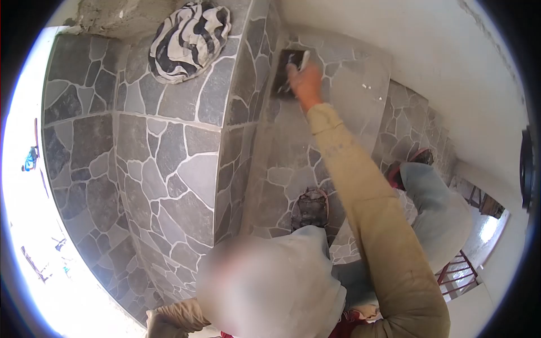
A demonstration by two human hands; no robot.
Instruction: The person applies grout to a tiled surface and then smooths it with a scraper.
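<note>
The right hand (306, 85) has its fingers wrapped around the handle of a black rectangular float (283, 80), against grey stone-patterned tiles (355, 84) beside the tiled riser (245, 84); flat, even pressure should serve best. The left fingers are out of view.

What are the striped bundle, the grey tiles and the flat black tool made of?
Striped bundle: probably soft, matte cloth, because its edges look folded.
Grey tiles: perhaps smooth ceramic printed like stone, since straight seams cross the pattern.
Flat black tool: maybe rubber, plastic or metal; pale smears obscure its finish.
</note>
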